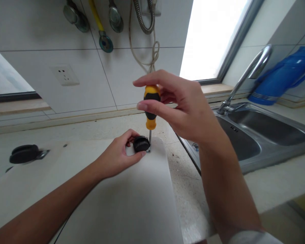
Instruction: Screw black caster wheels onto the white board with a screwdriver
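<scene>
My right hand (pixel 178 105) grips the yellow and black handle of a screwdriver (pixel 150 123), thumb in front and forefinger over the top. The screwdriver stands nearly upright, its shaft pointing down beside a black caster wheel (pixel 141 144). My left hand (pixel 122 152) closes around that caster, fingers behind and thumb in front. The caster sits near the far right corner of a white board (pixel 132 200). A small metal plate (pixel 148 150) shows at the caster's base; the screw under the tip is too small to make out. Another black caster (pixel 24 154) is at the left.
A steel double sink (pixel 266 123) with a curved tap (pixel 254 67) is set into the counter (pixel 188 189) on the right. Behind it leans a blue thermos jug (pixel 282 78). Pipe valves (pixel 115 18), a yellow hose (pixel 96 15) and a socket (pixel 64 75) are on the tiled wall.
</scene>
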Demonstrator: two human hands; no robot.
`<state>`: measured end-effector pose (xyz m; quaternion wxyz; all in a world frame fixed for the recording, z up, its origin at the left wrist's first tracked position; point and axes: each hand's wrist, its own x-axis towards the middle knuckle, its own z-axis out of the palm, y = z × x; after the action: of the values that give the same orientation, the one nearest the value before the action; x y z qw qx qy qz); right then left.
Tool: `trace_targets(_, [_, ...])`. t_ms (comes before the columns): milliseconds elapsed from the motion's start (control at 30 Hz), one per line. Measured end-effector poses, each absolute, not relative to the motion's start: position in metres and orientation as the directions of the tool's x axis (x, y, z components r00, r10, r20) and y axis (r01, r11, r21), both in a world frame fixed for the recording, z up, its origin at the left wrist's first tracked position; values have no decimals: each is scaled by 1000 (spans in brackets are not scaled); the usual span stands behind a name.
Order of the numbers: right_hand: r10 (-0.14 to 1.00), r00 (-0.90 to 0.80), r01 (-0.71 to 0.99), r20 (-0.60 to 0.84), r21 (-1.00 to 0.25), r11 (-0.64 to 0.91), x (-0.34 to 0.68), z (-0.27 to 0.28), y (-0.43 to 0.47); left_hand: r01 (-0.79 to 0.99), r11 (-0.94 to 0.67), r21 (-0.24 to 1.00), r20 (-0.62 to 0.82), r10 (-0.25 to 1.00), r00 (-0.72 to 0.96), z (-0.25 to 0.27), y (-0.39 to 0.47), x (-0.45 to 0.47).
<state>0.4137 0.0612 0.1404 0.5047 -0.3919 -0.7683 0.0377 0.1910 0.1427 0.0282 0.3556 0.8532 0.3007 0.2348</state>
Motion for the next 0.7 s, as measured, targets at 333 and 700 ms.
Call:
trace_targets(333, [682, -270, 312, 680, -608, 730, 417, 142, 60, 333, -550, 766, 174, 675, 716, 25, 145, 190])
trace_targets(700, [591, -70, 712, 804, -374, 594, 402, 133, 66, 329, -558, 762, 191, 679, 709, 26, 144, 191])
